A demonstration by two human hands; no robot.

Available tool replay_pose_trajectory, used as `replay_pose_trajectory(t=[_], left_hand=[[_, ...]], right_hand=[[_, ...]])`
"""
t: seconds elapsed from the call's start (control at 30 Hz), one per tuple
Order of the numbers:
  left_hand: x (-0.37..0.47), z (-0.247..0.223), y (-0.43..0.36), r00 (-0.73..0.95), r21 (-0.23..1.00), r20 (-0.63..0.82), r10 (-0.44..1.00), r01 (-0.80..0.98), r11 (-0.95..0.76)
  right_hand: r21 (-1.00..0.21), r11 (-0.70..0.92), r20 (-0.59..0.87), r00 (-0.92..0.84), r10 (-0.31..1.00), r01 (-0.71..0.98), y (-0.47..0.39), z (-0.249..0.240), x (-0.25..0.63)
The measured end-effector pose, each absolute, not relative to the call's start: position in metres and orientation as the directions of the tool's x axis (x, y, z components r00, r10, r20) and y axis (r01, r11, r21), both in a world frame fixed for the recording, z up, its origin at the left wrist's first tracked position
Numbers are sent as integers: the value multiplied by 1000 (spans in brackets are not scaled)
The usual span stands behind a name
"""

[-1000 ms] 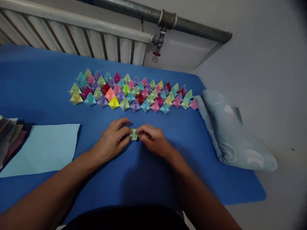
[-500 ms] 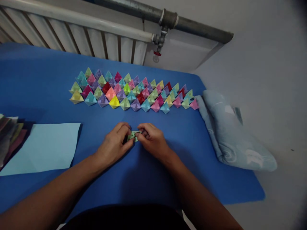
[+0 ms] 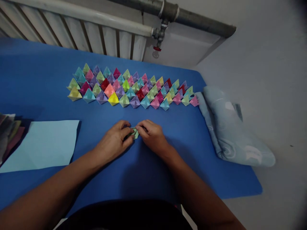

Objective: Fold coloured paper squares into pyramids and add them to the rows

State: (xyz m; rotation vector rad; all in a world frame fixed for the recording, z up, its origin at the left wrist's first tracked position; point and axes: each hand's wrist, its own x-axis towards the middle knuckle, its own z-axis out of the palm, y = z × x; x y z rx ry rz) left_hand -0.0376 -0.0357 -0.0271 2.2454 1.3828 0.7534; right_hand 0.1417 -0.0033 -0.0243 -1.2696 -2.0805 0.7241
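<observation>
Centrally, the small green folded paper [image 3: 136,134] lies between both hands, its long axis too covered to tell; the left hand [image 3: 114,139] grasps its left side, the right hand [image 3: 153,135] pinches its far right edge, neither nearer; the coloured folded pieces [image 3: 130,93] stand farther off.

Green paper [image 3: 136,133] between both hands [image 3: 117,137]

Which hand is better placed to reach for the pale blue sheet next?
Probably the left hand: it is nearer the sheet, while the right hand lies beyond it. Both are on the green paper.
</observation>
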Motion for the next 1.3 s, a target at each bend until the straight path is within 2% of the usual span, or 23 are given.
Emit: replay_pose_trajectory(t=[0.17,0.43,0.73,0.9,1.03,1.3], left_hand=[[-39,-23,-32,382,580,165,910,708,-402],[-40,-24,-27,330,642,116,937,695,-324],[-40,-17,-22,307,637,51,950,723,-267],[-42,-16,-16,196,751,16,981,645,-141],[-44,-16,-11,237,809,-27,971,576,-117],[-47,-16,-10,273,817,-117,955,573,-64]], right_hand=[[-678,395,169,-392,904,620,2,-25,135],[-756,297,138,-302,943,584,-14,-26,140],[-630,254,5,-322,947,734,-11,-18,131],[-605,279,19,-336,941,746,-13,-18,132],[-589,294,17,-352,936,753,-13,-18,132],[-575,270,-34,-352,935,772,-14,-14,131]])
